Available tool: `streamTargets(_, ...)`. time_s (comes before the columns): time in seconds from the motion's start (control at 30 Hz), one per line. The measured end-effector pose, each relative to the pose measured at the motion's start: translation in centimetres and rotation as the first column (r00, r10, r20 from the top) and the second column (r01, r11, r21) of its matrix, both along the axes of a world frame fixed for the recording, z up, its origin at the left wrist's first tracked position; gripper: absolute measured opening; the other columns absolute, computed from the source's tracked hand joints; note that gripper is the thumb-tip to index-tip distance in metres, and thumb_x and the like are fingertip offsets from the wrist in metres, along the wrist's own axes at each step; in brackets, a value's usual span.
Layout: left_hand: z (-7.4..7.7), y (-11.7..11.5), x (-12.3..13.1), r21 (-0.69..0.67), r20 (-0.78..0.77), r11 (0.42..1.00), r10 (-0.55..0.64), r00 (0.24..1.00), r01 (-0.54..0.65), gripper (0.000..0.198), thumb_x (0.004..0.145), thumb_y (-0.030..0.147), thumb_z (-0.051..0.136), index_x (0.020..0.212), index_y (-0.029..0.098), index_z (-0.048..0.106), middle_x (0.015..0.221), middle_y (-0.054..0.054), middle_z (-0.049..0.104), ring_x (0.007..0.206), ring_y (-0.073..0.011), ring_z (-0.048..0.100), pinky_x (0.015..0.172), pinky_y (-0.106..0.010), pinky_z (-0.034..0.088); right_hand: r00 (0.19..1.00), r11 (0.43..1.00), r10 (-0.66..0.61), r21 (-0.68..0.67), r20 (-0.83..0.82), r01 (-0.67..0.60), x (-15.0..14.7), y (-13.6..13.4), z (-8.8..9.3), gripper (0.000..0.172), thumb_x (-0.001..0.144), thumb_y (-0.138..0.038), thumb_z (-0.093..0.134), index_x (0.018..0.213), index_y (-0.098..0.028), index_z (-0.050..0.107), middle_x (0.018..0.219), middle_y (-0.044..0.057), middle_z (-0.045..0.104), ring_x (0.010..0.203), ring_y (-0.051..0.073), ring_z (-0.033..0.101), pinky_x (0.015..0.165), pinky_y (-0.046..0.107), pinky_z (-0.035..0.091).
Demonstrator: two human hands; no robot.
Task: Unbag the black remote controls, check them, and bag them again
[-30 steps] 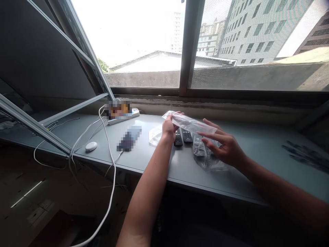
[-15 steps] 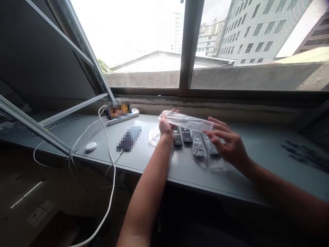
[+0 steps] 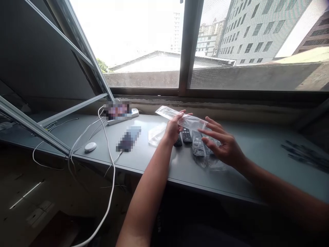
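Observation:
A clear, flat plastic bag [image 3: 193,121] is held up above the table by my left hand [image 3: 174,128], whose fingers are closed around its middle. One end of the bag sticks out to the left past that hand. My right hand [image 3: 224,141] has its fingers spread at the bag's right end; whether they touch the film is hard to make out. Below lie two bare black remote controls, one [image 3: 186,136] in plain sight and one [image 3: 178,141] mostly behind my left hand. Wrapped remote controls [image 3: 198,146] in clear plastic lie under my right hand.
Another clear plastic bag [image 3: 155,136] lies left of the remotes. Further left are a blurred phone [image 3: 129,138] on a cable, a round white device [image 3: 90,147] and a power strip [image 3: 123,117]. A white cable [image 3: 113,178] hangs over the front edge. A metal frame [image 3: 89,61] leans at left.
My left hand has slid right along the bag, from its left end to its middle, so the left end now sticks out. My right hand has shifted slightly left.

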State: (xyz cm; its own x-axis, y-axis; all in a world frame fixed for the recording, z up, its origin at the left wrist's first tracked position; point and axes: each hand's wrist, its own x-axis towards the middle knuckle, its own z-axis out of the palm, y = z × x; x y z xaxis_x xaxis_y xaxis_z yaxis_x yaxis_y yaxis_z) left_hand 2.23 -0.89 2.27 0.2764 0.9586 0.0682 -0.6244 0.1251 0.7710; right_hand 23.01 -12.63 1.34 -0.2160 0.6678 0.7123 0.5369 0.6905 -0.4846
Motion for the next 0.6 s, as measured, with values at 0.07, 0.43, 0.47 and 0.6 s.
streamTargets(0.07,0.0,0.0,0.1,-0.013,0.000,1.000,-0.010,1.000,0.010,0.026,0.097,0.025,0.074,0.117,0.013,0.085,0.123,-0.017,0.087,0.062,-0.0084,0.060,0.043,-0.019,0.029,1.000,1.000,-0.010,-0.004,-0.018,0.010,0.0,-0.1,-0.1,0.040,0.110,-0.037,0.078,0.149,-0.031,0.082,0.162,0.009,0.075,0.161,0.041,0.061,0.133,0.066,0.052)
streamTargets(0.43,1.0,0.1,-1.2,-0.154,0.208,0.985,0.112,0.972,-0.081,0.030,0.104,0.026,0.062,0.125,0.015,0.079,0.124,-0.017,0.086,0.085,-0.0173,0.078,0.044,-0.018,0.036,0.984,0.994,-0.059,-0.077,0.167,0.072,0.4,0.8,-0.8,0.049,0.113,-0.043,0.072,0.159,-0.029,0.071,0.155,0.015,0.077,0.147,0.041,0.071,0.124,0.065,0.058)
streamTargets(0.47,1.1,0.0,-1.2,-0.160,0.212,0.984,0.117,0.970,-0.084,0.029,0.104,0.027,0.064,0.125,0.015,0.079,0.124,-0.017,0.086,0.079,-0.0151,0.075,0.043,-0.017,0.033,0.978,0.995,-0.047,-0.081,0.204,0.064,0.4,1.0,-1.2,0.049,0.113,-0.043,0.071,0.159,-0.028,0.071,0.156,0.015,0.077,0.152,0.042,0.067,0.126,0.066,0.056)
streamTargets(0.6,1.2,-0.2,-1.1,-0.193,0.241,0.978,0.126,0.962,-0.079,0.033,0.102,0.029,0.070,0.130,0.015,0.079,0.127,-0.017,0.085,0.084,-0.0166,0.079,0.042,-0.016,0.029,0.946,0.990,0.005,-0.133,0.324,0.041,0.5,1.6,-2.6,0.049,0.112,-0.045,0.070,0.158,-0.030,0.075,0.161,0.012,0.074,0.167,0.046,0.048,0.133,0.074,0.044)
